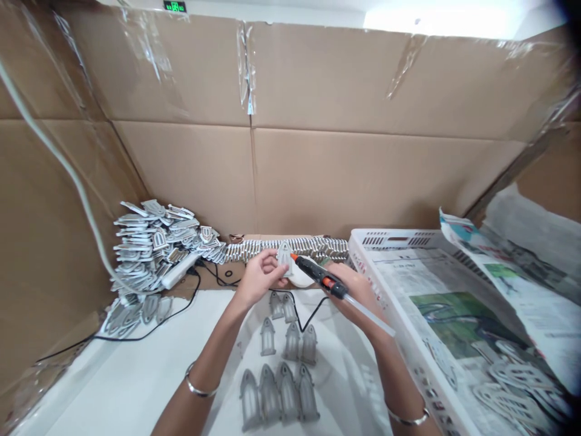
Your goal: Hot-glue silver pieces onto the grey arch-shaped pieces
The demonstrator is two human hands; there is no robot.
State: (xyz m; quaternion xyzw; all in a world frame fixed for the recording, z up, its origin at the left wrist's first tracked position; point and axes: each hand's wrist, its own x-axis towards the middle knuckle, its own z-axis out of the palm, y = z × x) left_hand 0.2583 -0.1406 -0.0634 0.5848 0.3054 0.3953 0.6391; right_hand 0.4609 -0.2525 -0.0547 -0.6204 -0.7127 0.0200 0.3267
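Heap of arched pieces point(152, 245) left; newspaper-lined crate point(390, 238) right; more pieces point(276, 393) in rows nearer.

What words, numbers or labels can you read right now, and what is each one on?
Nothing can be quoted; no text is legible.
Green lit sign above the cardboard: characters too small and blurred to read.
Newspaper in the white plastic crate: print too small to read.
Glue gun in the right hand: no readable marking.

Two hands point(259, 278) point(356, 295), one glue gun point(320, 277) — ten arched pieces point(288, 392), one held.
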